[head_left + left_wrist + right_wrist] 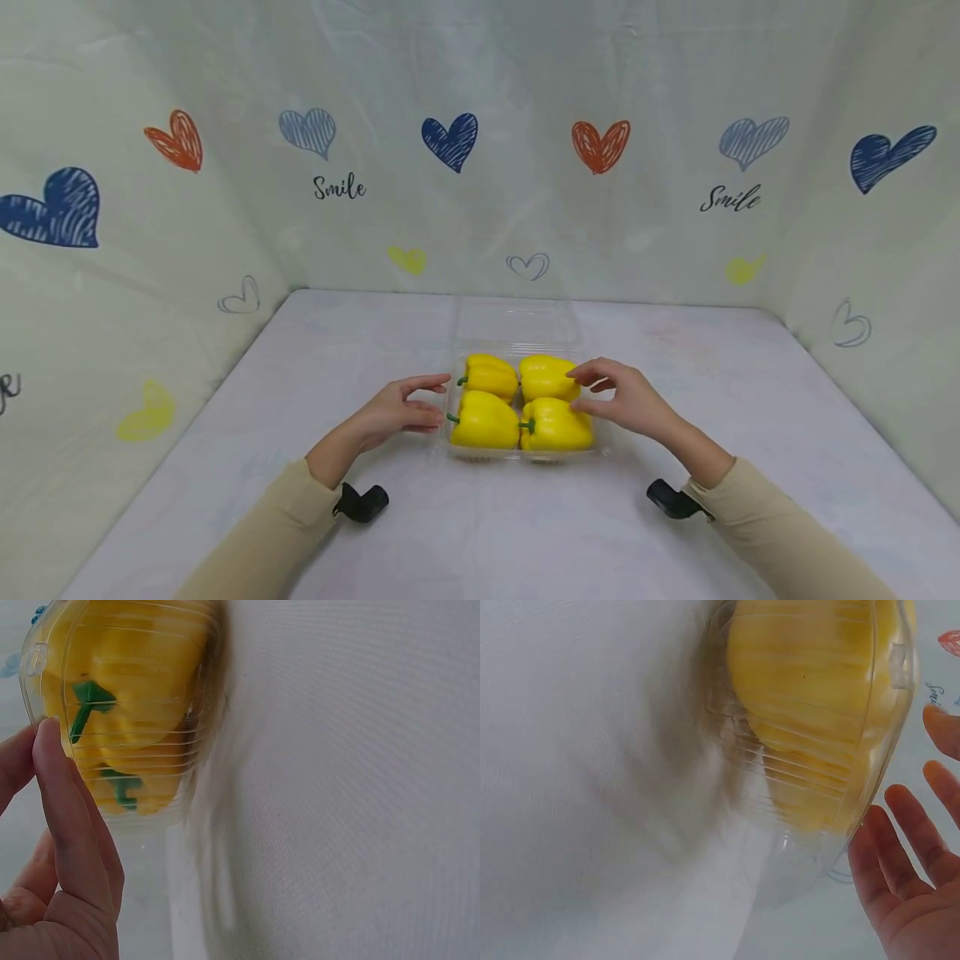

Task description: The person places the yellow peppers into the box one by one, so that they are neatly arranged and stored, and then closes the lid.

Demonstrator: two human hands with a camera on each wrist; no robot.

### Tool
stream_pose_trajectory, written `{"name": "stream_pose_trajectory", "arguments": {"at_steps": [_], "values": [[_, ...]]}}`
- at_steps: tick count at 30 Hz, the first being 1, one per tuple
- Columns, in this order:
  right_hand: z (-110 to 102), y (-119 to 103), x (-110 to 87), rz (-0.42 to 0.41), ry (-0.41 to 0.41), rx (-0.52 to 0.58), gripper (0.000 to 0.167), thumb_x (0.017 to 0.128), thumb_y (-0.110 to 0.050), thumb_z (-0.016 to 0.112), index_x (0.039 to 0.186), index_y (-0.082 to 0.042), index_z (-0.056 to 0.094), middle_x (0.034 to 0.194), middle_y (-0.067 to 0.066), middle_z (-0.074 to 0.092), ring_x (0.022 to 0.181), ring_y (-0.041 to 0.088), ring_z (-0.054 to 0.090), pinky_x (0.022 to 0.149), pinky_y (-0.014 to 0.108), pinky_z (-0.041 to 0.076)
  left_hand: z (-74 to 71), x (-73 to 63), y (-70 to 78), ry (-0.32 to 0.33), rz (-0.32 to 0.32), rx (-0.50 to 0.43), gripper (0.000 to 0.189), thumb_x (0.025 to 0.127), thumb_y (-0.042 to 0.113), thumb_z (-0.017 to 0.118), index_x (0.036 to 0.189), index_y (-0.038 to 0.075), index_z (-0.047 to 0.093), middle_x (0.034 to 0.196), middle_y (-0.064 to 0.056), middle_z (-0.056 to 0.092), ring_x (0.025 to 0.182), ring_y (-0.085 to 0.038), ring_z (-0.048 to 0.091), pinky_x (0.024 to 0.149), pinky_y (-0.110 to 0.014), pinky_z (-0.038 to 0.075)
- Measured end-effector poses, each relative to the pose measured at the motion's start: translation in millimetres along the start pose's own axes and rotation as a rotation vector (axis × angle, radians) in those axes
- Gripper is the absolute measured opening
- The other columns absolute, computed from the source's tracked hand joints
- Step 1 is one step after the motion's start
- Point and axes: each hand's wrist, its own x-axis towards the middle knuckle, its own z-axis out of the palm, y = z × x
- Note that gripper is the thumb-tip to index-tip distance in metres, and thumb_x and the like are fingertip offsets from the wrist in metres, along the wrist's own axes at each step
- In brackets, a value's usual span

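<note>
Several yellow bell peppers [486, 420] with green stems sit in a clear plastic clamshell box [558, 455], its transparent lid [517, 323] folded back behind it. At the box's left side is my left hand [393, 408], thumb and fingers apart. In the left wrist view its fingertips [48, 739] meet or nearly meet the rim; I cannot tell if they touch. My right hand [626, 396] hovers by the right side, fingers loosely bent and spread, overlapping the right-hand peppers in the head view. In the right wrist view its fingers [911, 817] are close to the rim, pinching nothing.
The box stands on a pale cloth-covered table [480, 533]. Behind and at both sides hangs a white curtain [525, 50] printed with hearts and "Smile" lettering. A black wrist camera [363, 503] is strapped at the left sleeve, and another camera [672, 499] at the right.
</note>
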Motion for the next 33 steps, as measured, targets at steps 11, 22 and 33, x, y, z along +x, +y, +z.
{"name": "stream_pose_trajectory", "arguments": {"at_steps": [11,22,33], "values": [[3,18,9.2,0.148,0.168,0.060,0.031,0.083,-0.013,0.071,0.110,-0.001,0.062,0.104,0.012,0.062,0.093,0.026,0.058,0.082,0.039,0.052,-0.5,2.7,0.6,-0.002,-0.010,0.019,0.066,0.083,0.006,0.069,0.141,0.004,0.039,0.135,-0.019,0.039,0.088,-0.021,0.061,0.078,-0.037,0.055],[-1,35,19.9,0.239,0.224,0.074,0.036,0.085,-0.017,0.069,0.114,0.001,0.059,0.108,0.018,0.061,0.094,0.028,0.057,0.085,0.042,0.051,-1.7,12.8,4.2,0.205,-0.001,0.080,0.051,0.089,0.016,0.064,0.137,0.007,0.046,0.121,-0.015,0.050,0.094,-0.024,0.061,0.076,-0.036,0.055],[-1,52,32.0,0.312,0.247,0.121,0.042,0.086,-0.022,0.069,0.121,-0.002,0.056,0.111,0.017,0.058,0.097,0.031,0.056,0.082,0.042,0.051,-7.1,41.2,7.4,0.320,0.017,0.058,0.044,0.093,0.017,0.058,0.134,0.004,0.048,0.115,-0.017,0.054,0.093,-0.026,0.061,0.077,-0.034,0.055]]}}
